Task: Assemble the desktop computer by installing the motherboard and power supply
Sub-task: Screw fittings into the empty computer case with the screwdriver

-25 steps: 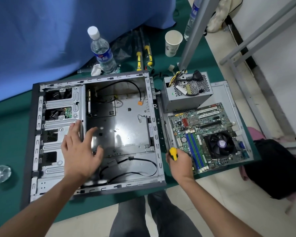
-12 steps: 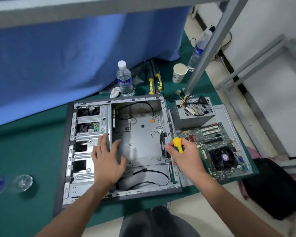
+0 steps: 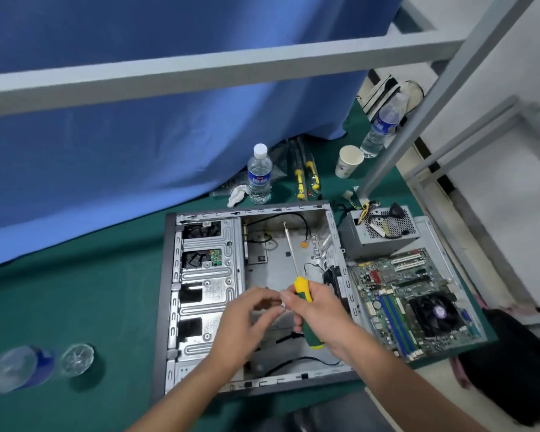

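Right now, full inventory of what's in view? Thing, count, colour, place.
computer case: 1, grey metal, open, lying flat on the green table, centre.
motherboard: 1, green with a black fan, right of the case, not installed.
power supply: 1, grey box with cables, behind the motherboard.
screwdriver: 1, yellow and green handle, above the case.
spare screwdrivers: 2, yellow and black, behind the case.
water bottles: 3, clear; two standing at the back, one lying far left.
paper cup: 1, white, back right.
curtain: 1, blue, behind the table.
black bag: 1, on the floor, right.
right hand: grips the screwdriver handle.
left hand: fingers curled near the right hand's fingertips; whether it holds anything is unclear.
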Available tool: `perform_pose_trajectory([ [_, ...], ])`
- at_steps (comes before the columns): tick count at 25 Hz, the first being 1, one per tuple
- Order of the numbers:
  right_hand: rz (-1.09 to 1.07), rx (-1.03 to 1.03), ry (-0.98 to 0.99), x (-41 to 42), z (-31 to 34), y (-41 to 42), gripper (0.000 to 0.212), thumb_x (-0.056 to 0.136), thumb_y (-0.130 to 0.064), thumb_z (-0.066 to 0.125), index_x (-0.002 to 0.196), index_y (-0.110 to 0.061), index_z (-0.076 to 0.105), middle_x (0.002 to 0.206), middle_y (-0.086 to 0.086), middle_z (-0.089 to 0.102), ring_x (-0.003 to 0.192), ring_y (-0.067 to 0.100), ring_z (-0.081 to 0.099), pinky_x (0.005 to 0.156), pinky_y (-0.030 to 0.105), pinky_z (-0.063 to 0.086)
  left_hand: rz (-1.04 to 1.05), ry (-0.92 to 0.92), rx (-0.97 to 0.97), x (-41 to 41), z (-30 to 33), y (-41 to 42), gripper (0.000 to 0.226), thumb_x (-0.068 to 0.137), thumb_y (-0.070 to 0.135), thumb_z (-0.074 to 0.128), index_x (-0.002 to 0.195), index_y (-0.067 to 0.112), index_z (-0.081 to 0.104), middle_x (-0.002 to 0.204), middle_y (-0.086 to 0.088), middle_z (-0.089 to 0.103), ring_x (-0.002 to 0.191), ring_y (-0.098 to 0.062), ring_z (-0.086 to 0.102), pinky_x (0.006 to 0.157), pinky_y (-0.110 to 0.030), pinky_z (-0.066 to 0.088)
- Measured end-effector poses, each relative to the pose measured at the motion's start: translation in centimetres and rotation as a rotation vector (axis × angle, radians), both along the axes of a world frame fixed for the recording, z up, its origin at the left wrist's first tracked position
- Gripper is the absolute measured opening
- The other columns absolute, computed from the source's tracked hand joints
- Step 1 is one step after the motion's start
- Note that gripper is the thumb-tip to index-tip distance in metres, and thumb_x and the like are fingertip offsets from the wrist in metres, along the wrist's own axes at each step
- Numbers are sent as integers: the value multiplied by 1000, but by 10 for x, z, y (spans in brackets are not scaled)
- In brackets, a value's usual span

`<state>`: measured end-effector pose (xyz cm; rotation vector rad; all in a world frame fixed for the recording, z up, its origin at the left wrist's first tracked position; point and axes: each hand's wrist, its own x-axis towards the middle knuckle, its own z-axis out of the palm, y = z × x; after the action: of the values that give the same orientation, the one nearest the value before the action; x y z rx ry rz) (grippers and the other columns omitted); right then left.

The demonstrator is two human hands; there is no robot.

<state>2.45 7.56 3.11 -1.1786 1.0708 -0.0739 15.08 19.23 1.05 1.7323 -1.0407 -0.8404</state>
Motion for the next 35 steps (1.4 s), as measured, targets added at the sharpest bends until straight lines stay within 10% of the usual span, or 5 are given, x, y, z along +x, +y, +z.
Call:
perform_pose_trajectory([
  [7,72,218,-98,12,10,-3,23,94,-33,65,86,-11,63,67,3,60,54,15,53,52,28,48,33,-36,-55,18,15,-6,18,86,13,72,92,30,73,84,11,69,81,-12,65,75,-27,53],
  [14,641,-731,299,-28,19,-39,49,88,-64,54,67,-20,43,56,-4,43,50,8,39,50,24,31,313,216,9,27,12,-3,13,86,10,72,95,20,73,86,2,72,76,-11,65,71,-18,50],
  [26,906,-950,462,-27,18,-21,38,95,-60,45,84,-24,46,68,-4,51,66,19,53,58,32,38,265,165,-8,45,2,18,21,85,7,73,95,25,73,88,3,74,81,-14,69,75,-21,54],
  [31,917,-942,499,-28,24,-13,35,96,-58,44,85,-25,45,69,-6,47,67,20,50,61,32,38,204,57,-3,46,6,26,20,84,7,74,94,25,73,88,8,72,81,-10,68,73,-15,52],
  [35,996,-1018,534,-23,31,-11,26,97,-49,46,87,-25,43,81,0,60,71,22,51,63,33,40,21,-372,25,52,9,33,14,84,10,75,95,20,74,87,15,68,80,-1,64,75,-18,51],
])
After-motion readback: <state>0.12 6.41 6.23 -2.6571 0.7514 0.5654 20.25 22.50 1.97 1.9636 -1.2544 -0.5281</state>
